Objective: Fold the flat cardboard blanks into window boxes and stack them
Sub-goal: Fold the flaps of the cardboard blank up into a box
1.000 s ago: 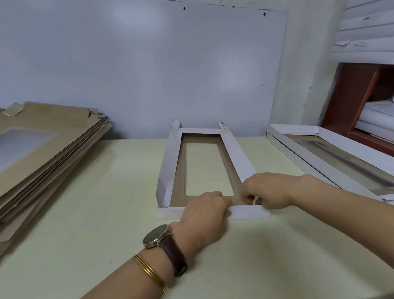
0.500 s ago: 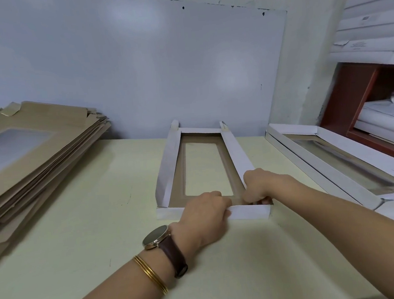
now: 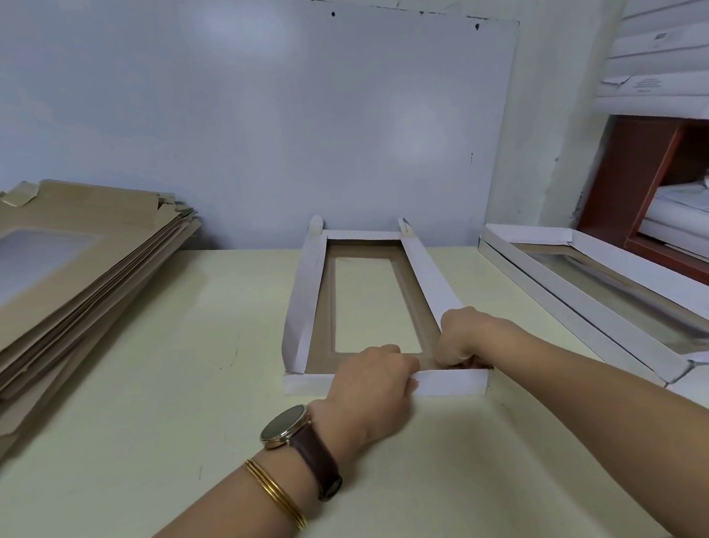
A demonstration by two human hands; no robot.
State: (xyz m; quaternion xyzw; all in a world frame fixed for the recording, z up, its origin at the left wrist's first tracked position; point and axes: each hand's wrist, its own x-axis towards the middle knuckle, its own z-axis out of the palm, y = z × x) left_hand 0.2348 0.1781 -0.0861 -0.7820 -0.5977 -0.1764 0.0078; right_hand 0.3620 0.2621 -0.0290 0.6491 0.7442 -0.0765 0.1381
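Cardboard blanks (image 3: pixel 68 266) lie in a thick flat stack at the left of the table (image 3: pixel 164 411), so by the look of it most of the work is still ahead. At the right edge, well apart from that stack, a pile of finished boxes (image 3: pixel 599 275) sits with white walls up. At least two are nested one on the other, though how many in all I cannot tell.

Between the two piles, at the middle of the table, lies the half-folded box (image 3: pixel 302 298), its window facing down. Both long walls and the far end wall stand, and two small tabs stick up at the far corners. The near end wall is up but is being held there, so I judge the near corners are not yet locked.

The left hand (image 3: pixel 371 390) grips that near wall, fingers curled over its top edge. The right hand (image 3: pixel 466 336) is closed, knuckles up, at the near right corner, where it seems to pinch or tuck a flap. The fingertips are hidden, so this is a guess.

A large pale board (image 3: pixel 248 128) leans against the wall behind. A red-brown shelf (image 3: pixel 651 186) with white bundles stands at the far right, just behind the finished pile. The way to that pile looks open. A watch (image 3: pixel 284 427) and thin gold bangles (image 3: pixel 277 495) sit on the left wrist.
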